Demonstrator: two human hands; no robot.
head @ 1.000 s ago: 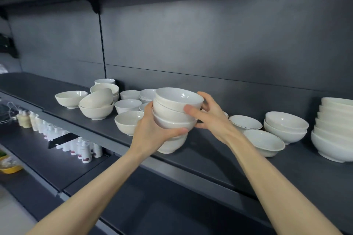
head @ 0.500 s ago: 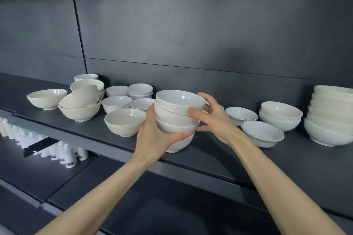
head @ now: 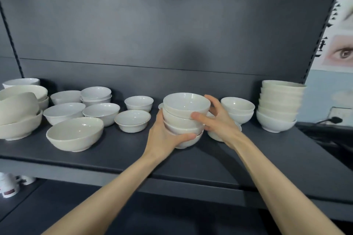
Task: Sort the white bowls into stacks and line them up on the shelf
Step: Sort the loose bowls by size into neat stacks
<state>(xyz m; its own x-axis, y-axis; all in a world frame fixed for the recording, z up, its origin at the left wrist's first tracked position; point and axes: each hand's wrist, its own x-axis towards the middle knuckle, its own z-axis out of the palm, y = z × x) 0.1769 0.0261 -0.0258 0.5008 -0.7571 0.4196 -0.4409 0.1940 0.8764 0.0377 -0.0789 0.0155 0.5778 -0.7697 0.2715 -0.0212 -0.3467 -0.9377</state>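
**A:** Stack of four bowls (head: pixel 183 114): where is it?

**B:** Left of the tall stack (head: pixel 278 105), low over the shelf (head: pixel 124 156). I cannot tell whether its foot touches.

**A:** And the fingers?

**B:** The left hand (head: pixel 164 135) curls round the lower left side, thumb across the bottom bowl. The right hand (head: pixel 219 122) grips the side facing the tall stack, thumb in front, fingers behind.

1. Dark grey shelf (head: pixel 118 160), matte, spanning left to right.
2. Far right: tall stack of bowls (head: pixel 278 107), upright.
3. Just left of that: two-bowl stack (head: pixel 238 109).
4. Middle: stack of small bowls (head: pixel 183 120), base at or just above the surface, unclear which.
5. Left of middle: shallow bowl (head: pixel 132 121), with small bowl (head: pixel 138 102) behind.
6. Near left: wide bowl (head: pixel 74 134), standing alone.
7. Far left: pile (head: pixel 18 112), one bowl tilted on top.
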